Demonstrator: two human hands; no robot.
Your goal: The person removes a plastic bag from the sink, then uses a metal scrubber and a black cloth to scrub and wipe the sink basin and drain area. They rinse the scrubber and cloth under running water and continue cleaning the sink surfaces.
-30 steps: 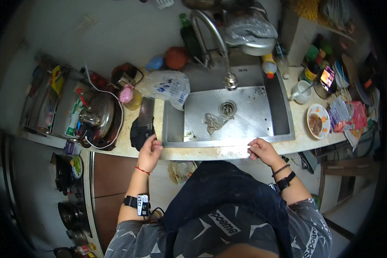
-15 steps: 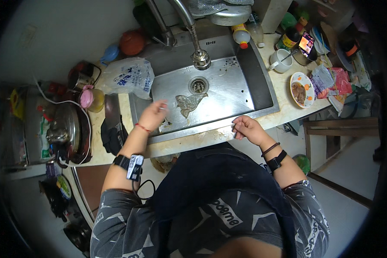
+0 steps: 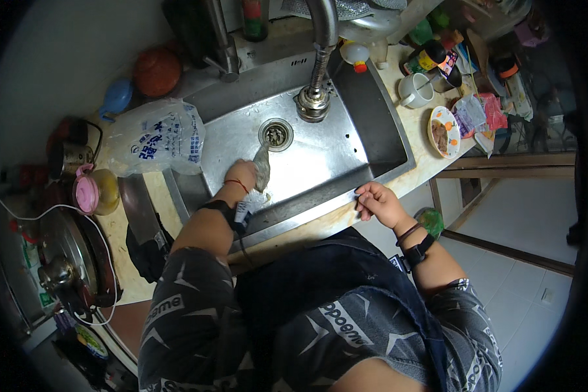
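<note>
The pale desk [image 3: 417, 134] is the biggest thing before me, running under the fingers of the right hand [image 3: 377, 204] and well out past those of the left hand [image 3: 240, 173]. Let into it is the steel sink [image 3: 326, 147]; the left fingers are down inside, the right ones just outside its near rim.

Well off to the left of the left fingers I see a lidded metal pot [image 3: 65, 242]. A clear plastic bag [image 3: 160, 137] with blue print lies ahead and left of those same fingers, and the curved tap [image 3: 323, 32] comes down ahead of them, to their right. Out beyond the right fingers, on their right, stands a spotted bowl [image 3: 453, 123]. A pink-lidded jar [image 3: 108, 191] sits left of the left fingers, and a white mug [image 3: 408, 95] ahead of the right.

The limp greyish piece [image 3: 262, 171] lies on the sink floor, touching the left fingers on their right side; the drain [image 3: 276, 135] is just beyond. The left fingers are bent against it, but whether they grip it I can't tell. The right fingers are loosely curled and bare.
</note>
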